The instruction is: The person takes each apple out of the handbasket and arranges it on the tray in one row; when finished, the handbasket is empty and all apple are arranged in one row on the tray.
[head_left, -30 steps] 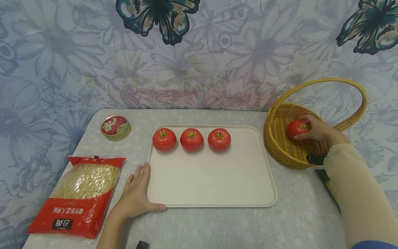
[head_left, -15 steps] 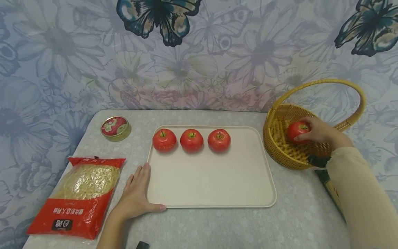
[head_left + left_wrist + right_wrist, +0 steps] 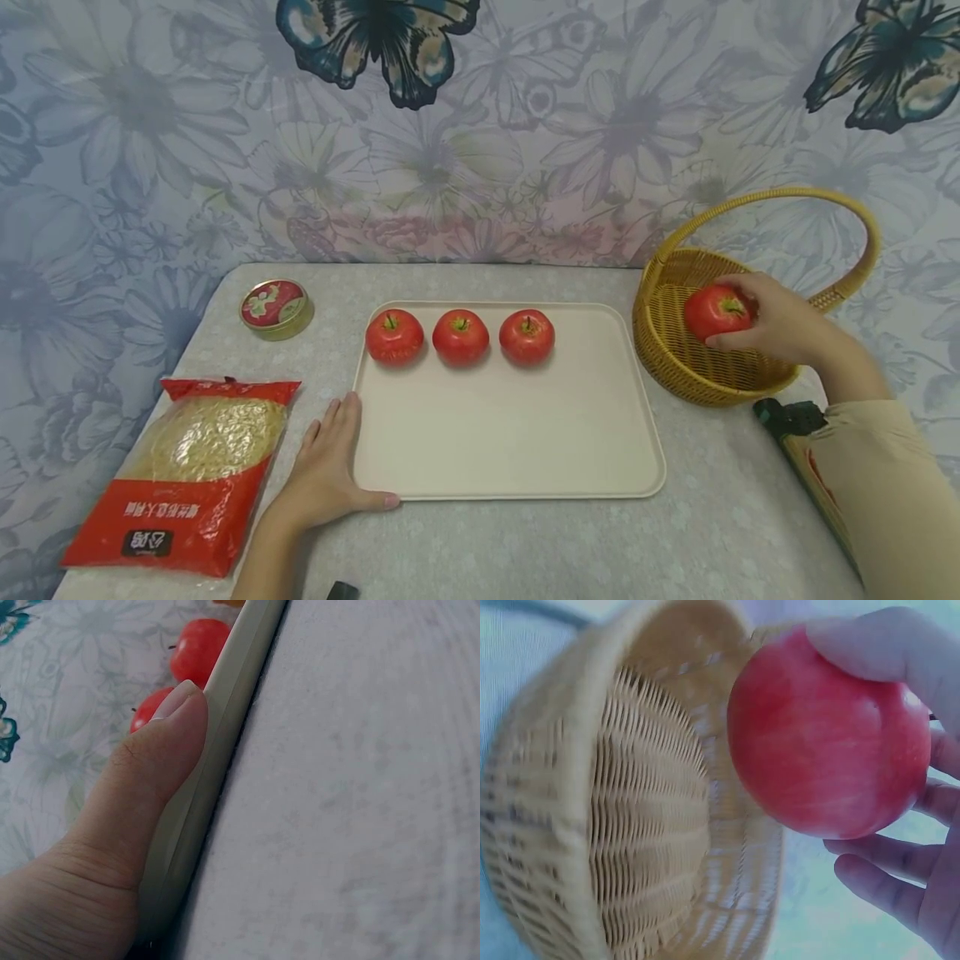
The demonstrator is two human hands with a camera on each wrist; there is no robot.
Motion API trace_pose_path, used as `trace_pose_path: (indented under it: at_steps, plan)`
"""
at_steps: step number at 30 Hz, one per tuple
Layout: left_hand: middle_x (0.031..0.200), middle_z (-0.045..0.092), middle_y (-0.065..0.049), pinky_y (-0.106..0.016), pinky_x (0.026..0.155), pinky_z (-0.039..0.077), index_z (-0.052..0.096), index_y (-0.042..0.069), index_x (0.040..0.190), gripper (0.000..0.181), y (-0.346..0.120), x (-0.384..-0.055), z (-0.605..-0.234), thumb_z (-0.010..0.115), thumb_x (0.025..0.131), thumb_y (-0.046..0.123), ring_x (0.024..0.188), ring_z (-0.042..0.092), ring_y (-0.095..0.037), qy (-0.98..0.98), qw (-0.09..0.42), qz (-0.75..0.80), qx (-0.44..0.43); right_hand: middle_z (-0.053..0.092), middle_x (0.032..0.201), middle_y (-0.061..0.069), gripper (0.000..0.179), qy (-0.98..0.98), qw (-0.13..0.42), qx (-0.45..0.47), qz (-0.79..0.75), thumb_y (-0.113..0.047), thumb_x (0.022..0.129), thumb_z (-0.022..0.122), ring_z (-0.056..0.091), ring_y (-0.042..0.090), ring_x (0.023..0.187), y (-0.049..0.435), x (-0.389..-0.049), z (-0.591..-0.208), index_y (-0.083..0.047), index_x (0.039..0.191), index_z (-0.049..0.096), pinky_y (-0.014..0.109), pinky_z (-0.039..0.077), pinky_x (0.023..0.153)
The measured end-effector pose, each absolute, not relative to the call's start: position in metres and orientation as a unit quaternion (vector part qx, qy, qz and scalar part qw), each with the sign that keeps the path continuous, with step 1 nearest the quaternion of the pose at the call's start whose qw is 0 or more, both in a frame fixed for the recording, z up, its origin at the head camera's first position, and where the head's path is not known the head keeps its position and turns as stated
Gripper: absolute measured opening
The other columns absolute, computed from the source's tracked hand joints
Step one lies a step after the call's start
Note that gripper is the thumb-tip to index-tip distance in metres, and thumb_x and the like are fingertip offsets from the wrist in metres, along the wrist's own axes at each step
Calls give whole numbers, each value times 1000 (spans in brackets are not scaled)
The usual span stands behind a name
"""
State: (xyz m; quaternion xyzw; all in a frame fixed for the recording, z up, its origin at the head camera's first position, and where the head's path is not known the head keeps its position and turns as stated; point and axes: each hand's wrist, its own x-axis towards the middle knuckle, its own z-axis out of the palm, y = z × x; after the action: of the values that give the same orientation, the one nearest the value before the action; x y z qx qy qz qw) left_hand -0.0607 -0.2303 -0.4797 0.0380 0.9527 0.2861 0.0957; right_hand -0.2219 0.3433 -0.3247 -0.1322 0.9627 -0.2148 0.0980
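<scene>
My right hand [image 3: 780, 321] grips a red apple [image 3: 714, 313] over the yellow wicker basket [image 3: 678, 379] at the right of the table. In the right wrist view the thumb and fingers curve round that apple [image 3: 829, 742], above the basket's opening [image 3: 649, 817]. At the lower left corner of the cream tray [image 3: 510, 425] rests my left hand [image 3: 326, 471], fingers straight along the left side and thumb on the front rim. The left wrist view shows the thumb [image 3: 142, 772] against the tray's rim [image 3: 217, 727]. Three red apples [image 3: 461, 337] stand in a row along the tray's back.
A red bag of pasta [image 3: 187, 483] lies left of my left hand. Behind it stands a round tin [image 3: 277, 309] with a red and green lid. A dark green flat package [image 3: 817, 483] lies partly under my right forearm. The patterned wall [image 3: 480, 167] borders the table's back.
My right hand has raised the apple slightly inside the basket area, and its wrist has shifted right and tilted. The left hand and the three apples on the tray have stayed put.
</scene>
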Motion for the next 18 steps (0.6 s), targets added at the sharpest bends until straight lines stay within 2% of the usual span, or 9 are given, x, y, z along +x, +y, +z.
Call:
trace_pose_path:
  at_steps: [11,18]
  plan:
    - [166,3,-23,-63,121,-1,-3,4,159,160,-230,-60,-478,82,46,79,153,-1,-44,952,89,290,46,50,130,13,80,950,8,-195,-246,-29,70,91,52,35,115,280,-182,-313,-12,137,52,65,52,90]
    - [166,3,-23,-63,121,-2,-3,3,159,160,-229,-60,-476,82,46,79,153,-2,-44,950,91,294,46,51,132,9,81,948,6,-210,-237,-28,70,91,51,32,120,244,-181,-337,-14,139,51,63,50,95]
